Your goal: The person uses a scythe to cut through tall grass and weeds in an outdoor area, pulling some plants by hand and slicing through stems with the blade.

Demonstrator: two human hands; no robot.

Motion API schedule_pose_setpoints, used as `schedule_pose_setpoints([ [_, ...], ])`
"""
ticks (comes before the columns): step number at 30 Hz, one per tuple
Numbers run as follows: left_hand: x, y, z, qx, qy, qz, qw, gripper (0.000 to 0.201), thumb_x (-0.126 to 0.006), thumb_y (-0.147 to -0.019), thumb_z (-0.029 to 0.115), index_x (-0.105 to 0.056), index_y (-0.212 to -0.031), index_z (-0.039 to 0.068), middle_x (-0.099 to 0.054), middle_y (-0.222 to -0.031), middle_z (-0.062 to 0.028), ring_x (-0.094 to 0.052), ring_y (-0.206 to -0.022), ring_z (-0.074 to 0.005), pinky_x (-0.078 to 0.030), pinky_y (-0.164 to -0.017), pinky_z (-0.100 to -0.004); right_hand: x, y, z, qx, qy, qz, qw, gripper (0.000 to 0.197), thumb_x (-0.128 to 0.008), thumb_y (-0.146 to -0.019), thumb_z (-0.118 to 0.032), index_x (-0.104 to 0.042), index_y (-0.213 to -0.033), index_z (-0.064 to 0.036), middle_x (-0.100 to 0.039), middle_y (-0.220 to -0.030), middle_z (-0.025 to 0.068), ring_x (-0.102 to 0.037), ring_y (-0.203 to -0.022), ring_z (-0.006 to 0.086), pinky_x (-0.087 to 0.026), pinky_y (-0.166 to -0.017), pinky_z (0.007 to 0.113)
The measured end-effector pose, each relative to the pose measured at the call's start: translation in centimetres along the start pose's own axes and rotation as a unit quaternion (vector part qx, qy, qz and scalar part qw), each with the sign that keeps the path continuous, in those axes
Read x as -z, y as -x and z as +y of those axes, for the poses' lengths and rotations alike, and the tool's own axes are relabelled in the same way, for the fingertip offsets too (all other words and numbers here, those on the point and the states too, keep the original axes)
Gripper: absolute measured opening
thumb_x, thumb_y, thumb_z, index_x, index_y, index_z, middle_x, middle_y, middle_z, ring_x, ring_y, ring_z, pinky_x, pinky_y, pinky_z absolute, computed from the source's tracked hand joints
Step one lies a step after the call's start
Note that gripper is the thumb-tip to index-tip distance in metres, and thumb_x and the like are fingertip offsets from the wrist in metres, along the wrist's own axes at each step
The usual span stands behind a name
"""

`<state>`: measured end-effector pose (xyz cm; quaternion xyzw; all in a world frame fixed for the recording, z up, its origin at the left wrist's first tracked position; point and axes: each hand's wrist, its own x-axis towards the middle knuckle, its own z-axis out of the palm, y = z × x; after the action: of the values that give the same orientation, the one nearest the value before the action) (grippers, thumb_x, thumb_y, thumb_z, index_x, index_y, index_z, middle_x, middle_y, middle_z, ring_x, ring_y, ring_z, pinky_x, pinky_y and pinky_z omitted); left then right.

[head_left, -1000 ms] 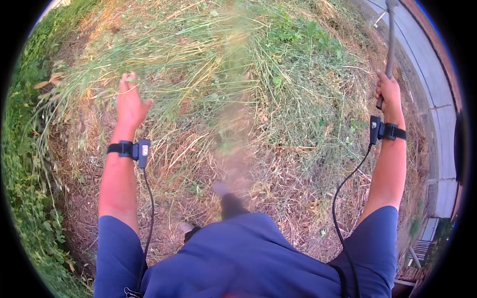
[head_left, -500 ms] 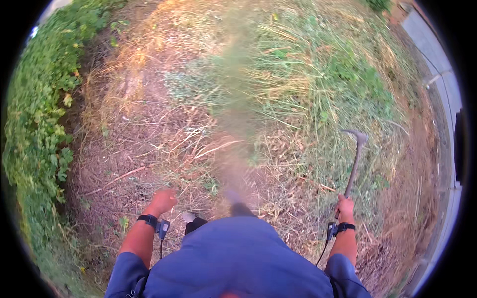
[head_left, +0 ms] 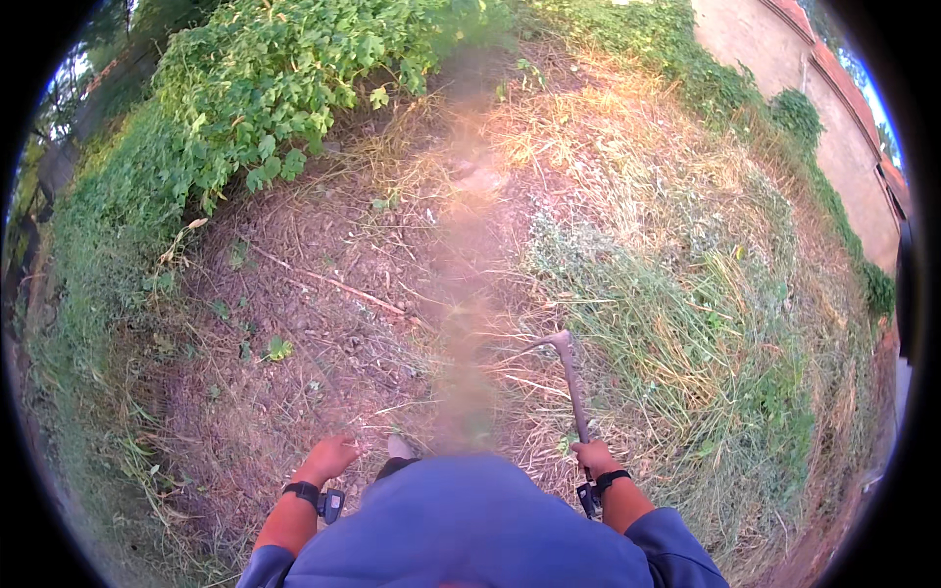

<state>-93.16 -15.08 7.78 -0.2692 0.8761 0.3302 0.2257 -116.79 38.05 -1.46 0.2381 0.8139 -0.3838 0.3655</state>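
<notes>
The ground (head_left: 240,402), brown and covered with dry straw, is spreading under the fingers of both hands and far ahead of them. A bank of green leafy vines (head_left: 284,98) is growing ahead of the fingers of the left hand (head_left: 331,459), well apart from them, and is bending down along their left side. A beige wall (head_left: 769,59) is standing far away, ahead and to the right of the fingers of the right hand (head_left: 597,459). Nearer to these same fingers, a wide layer of green and yellow grass (head_left: 676,343) is lying on the ground, ahead and to the right. The blue shirt (head_left: 470,519) is filling the space between the two forearms, behind the fingers.

The sickle-like tool (head_left: 574,390) is being held in the right hand: the fingers are closing all around the lower end of its handle. Its shaft is pointing forward from them, and its thin blade (head_left: 542,343) is turning to the left — whether it is touching the straw, I cannot tell. A long dry stick (head_left: 343,288) is lying ahead of the left fingers, well apart. These fingers are appearing small and blurred — I cannot tell if they are staying together or apart. Just behind the fingers, each wrist is carrying a dark strap with a small device, the left device (head_left: 333,505) and the right device (head_left: 588,499).
</notes>
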Motion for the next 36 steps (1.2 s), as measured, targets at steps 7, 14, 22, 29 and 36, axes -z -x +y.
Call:
schedule_pose_setpoints([
  [7,4.0,4.1,-10.5,0.141,0.113,0.016,0.983,0.052,-0.065,-0.082,0.036,-0.062,-0.123,0.004,-0.065,-0.117,-0.0213,-0.062,-0.110,-0.0350,-0.048,-0.095,-0.0400,-11.2,2.7,-14.2,0.076,0.063,-0.083,0.992,0.026,-0.068,-0.086,-0.023,-0.052,-0.076,-0.0051,-0.050,-0.054,0.0032,-0.047,-0.041,0.0151,-0.037,-0.038,0.033],
  [14,4.9,2.8,-22.1,0.173,0.175,0.112,0.963,0.055,-0.067,-0.081,0.035,-0.061,-0.122,0.000,-0.064,-0.119,-0.0228,-0.060,-0.114,-0.0346,-0.046,-0.098,-0.0398,-19.3,0.9,-21.3,0.107,0.142,-0.101,0.979,0.025,-0.069,-0.084,-0.023,-0.057,-0.075,-0.0021,-0.052,-0.053,0.0056,-0.050,-0.042,0.0175,-0.038,-0.040,0.035],
  [22,5.2,-0.4,-24.7,0.210,0.255,0.109,0.938,0.053,-0.065,-0.080,0.033,-0.063,-0.120,-0.001,-0.063,-0.120,-0.0235,-0.059,-0.114,-0.0352,-0.046,-0.098,-0.0390,-24.6,-2.4,-29.4,0.105,0.309,-0.124,0.937,0.035,-0.068,-0.084,-0.028,-0.060,-0.069,0.0028,-0.057,-0.056,0.0107,-0.057,-0.047,0.0221,-0.044,-0.044,0.038],
  [29,9.2,-3.8,-27.4,0.261,0.236,0.103,0.930,0.049,-0.064,-0.083,0.036,-0.064,-0.119,0.003,-0.062,-0.120,-0.0219,-0.060,-0.111,-0.0355,-0.049,-0.094,-0.0394,-31.8,-6.7,-40.3,0.071,0.324,-0.143,0.933,0.027,-0.068,-0.078,-0.024,-0.062,-0.069,0.0003,-0.058,-0.057,0.0102,-0.056,-0.046,0.0215,-0.044,-0.044,0.039],
  [36,21.4,-9.8,-23.0,0.286,0.225,0.139,0.921,0.052,-0.063,-0.087,0.036,-0.058,-0.125,0.001,-0.067,-0.112,-0.0171,-0.065,-0.102,-0.0316,-0.050,-0.091,-0.0380,-38.2,-11.2,-50.0,0.037,0.245,-0.193,0.950,0.025,-0.069,-0.084,-0.024,-0.058,-0.083,-0.0009,-0.052,-0.055,0.0063,-0.050,-0.041,0.0196,-0.038,-0.039,0.036],
])
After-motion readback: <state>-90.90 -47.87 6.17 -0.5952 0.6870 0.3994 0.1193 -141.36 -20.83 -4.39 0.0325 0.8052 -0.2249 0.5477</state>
